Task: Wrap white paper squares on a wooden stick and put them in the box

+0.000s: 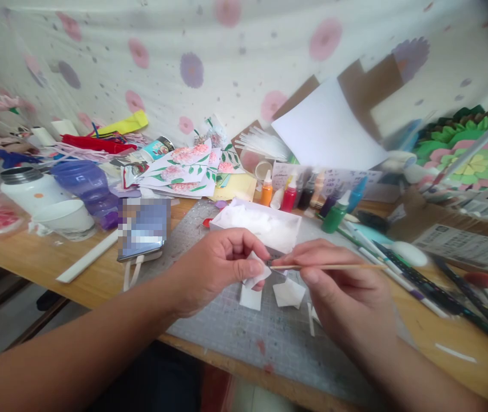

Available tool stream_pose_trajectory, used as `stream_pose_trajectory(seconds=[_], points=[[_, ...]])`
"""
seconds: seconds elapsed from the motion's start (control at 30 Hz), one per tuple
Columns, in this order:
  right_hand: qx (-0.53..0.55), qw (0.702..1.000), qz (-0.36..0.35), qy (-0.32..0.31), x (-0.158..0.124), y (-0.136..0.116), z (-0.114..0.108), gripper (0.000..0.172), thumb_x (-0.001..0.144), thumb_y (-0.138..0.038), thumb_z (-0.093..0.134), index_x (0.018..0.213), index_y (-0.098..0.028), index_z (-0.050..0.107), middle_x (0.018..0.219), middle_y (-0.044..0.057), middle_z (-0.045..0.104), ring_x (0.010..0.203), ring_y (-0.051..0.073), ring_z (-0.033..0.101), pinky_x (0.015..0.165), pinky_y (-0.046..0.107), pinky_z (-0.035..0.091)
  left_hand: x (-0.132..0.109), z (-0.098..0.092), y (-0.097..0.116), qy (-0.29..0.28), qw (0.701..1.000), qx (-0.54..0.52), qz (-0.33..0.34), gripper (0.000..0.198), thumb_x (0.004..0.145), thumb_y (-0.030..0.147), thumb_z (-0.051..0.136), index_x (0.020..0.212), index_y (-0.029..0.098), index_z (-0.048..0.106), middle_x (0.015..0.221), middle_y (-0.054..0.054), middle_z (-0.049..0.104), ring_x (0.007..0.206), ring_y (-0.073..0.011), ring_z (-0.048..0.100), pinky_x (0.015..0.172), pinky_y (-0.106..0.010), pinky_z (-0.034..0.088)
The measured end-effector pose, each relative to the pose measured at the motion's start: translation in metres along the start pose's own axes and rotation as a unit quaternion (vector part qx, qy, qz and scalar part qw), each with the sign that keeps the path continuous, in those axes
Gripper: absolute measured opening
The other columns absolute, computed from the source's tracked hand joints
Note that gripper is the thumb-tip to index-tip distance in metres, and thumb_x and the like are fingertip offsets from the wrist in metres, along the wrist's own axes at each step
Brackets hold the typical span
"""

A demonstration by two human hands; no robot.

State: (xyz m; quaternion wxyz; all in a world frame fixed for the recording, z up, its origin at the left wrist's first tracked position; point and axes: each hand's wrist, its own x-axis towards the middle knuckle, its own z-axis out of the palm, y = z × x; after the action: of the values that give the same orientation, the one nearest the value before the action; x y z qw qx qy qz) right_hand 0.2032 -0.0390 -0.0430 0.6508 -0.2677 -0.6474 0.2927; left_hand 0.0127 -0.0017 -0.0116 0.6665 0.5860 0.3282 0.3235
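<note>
Between the thumb and fingers of my left hand [230, 263] is a small piece of white paper [256, 270], partly hidden by the fingertips. My right hand [346, 286] pinches a thin wooden stick [333, 266], which lies level with its tip close to the white paper; whether they touch I cannot tell. Below the hands, a white paper pentagon [290, 293] and a white paper strip [251, 299] lie on the grey cutting mat [235, 343]. Just behind the hands stands an open white box [256, 223] filled with fluffy white material.
Paint bottles, among them an orange one [266, 190] and a green one [335, 214], stand behind the box. A phone [145, 229] props up at left near a white cup [66, 217]. Brushes and pens [402, 280] lie at right by a cardboard box [453, 234].
</note>
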Motion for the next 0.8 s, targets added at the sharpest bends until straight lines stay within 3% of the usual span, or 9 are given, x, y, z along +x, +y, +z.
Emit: stream_pose_trajectory(seconds=[0.27, 0.8], points=[[-0.016, 1.000, 0.005, -0.012, 0.0015, -0.0056, -0.0018, 0.021, 0.084, -0.013, 0.064, 0.094, -0.030, 0.072, 0.085, 0.000, 0.074, 0.084, 0.016, 0.067, 0.076, 0.032, 0.056, -0.0004, 0.0013, 0.0020, -0.009, 0.999, 0.026, 0.034, 0.019, 0.077, 0.011, 0.068, 0.093, 0.018, 0.059, 0.075, 0.003, 0.067, 0.068, -0.0100, 0.061, 0.064, -0.023, 0.051], [-0.053, 0.996, -0.021, -0.068, 0.0051, -0.0102, -0.0028, 0.026, 0.081, -0.005, 0.063, 0.096, -0.026, 0.071, 0.085, 0.003, 0.075, 0.083, 0.017, 0.069, 0.076, 0.033, 0.056, -0.0017, -0.0004, 0.0023, -0.024, 0.999, 0.044, 0.011, 0.020, 0.075, 0.015, 0.072, 0.091, 0.017, 0.060, 0.074, 0.002, 0.067, 0.069, -0.0096, 0.061, 0.065, -0.022, 0.050]])
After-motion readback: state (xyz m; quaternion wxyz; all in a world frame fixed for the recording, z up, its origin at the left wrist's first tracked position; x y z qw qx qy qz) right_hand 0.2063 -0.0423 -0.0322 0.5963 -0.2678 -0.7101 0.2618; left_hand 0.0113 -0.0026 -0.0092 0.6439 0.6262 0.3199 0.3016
